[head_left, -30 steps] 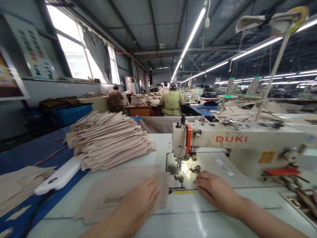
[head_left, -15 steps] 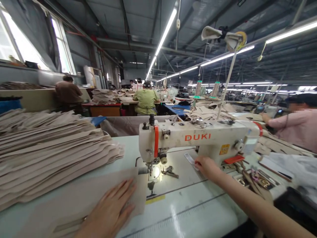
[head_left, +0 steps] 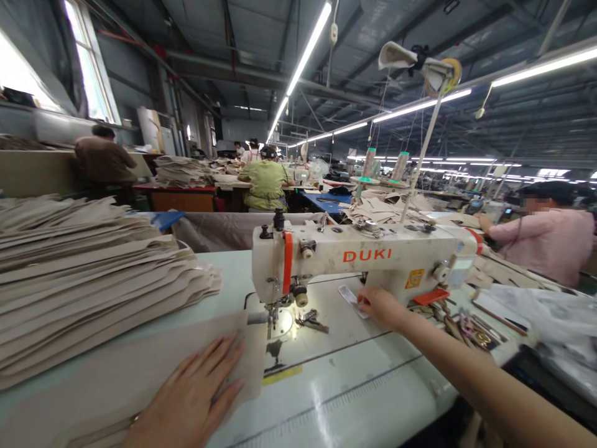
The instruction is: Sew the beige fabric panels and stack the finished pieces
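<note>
My left hand (head_left: 193,389) lies flat with its fingers stretched out on a beige fabric panel (head_left: 209,328). The panel's right edge reaches close to the needle area of a white sewing machine (head_left: 326,252). Under the machine's arm, my right hand (head_left: 380,308) has its fingers pinched at the near end of a small white label strip (head_left: 349,297) on the machine bed. Left of that strip, a small metal attachment (head_left: 311,321) lies by the needle plate (head_left: 282,322). Part of a thin metal piece shows beside my left wrist.
A tall stack of beige fabric pieces (head_left: 93,286) fills the table's left side. To the right are a tray of scissors and small tools (head_left: 476,330) and clear plastic bags (head_left: 545,311). A co-worker in pink (head_left: 545,236) sits at the right; others sit further back.
The view has shifted slightly, so everything appears a little further left. Both hands keep nearly the same places, the left on the fabric and the right at the label strip.
</note>
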Demonstrator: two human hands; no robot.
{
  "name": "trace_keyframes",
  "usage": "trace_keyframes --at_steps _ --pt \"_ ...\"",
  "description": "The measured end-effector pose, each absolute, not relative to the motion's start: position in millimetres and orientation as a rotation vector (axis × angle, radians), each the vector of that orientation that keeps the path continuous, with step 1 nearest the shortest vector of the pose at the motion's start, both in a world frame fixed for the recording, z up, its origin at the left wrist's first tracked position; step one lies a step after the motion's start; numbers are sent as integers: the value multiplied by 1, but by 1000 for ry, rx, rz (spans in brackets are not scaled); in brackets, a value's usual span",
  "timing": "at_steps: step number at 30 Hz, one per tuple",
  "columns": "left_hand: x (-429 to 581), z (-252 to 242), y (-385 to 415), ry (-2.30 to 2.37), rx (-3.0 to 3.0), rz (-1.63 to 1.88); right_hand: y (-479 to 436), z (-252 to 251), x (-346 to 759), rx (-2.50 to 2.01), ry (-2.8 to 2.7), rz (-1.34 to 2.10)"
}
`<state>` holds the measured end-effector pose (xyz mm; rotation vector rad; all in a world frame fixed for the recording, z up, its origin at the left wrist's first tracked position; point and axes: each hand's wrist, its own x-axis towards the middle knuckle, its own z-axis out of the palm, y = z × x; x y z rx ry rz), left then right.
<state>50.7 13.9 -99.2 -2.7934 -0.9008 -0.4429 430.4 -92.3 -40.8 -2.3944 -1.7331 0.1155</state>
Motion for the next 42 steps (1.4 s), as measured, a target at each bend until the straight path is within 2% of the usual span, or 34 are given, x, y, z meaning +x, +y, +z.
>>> trace_keyframes --at_steps 7,16,24,27,30,33,38,42 --pt "49 -102 16 -949 -2851 -506 -95 -34 421 -2482 -1724 103" --pt "48 -107 18 -957 -2837 -561 -102 -19 425 -2221 -1591 125" --pt "47 -79 -1 -593 -2651 -965 -125 -13 370 -1776 -1697 575" --pt "57 -61 -21 -326 -2586 -1005 -122 -21 328 -1548 -1712 816" --pt "63 -50 -35 -98 -2565 -977 -105 -26 290 -1183 -1584 1205" --pt "58 -45 -36 -2 -2581 -969 -84 -30 268 -1066 -1534 1349" --pt "47 -37 -23 -33 -2637 -971 -63 -37 260 -1117 -1522 1310" --pt "49 -33 0 -184 -2617 -1018 -69 -44 263 -1274 -1471 1010"
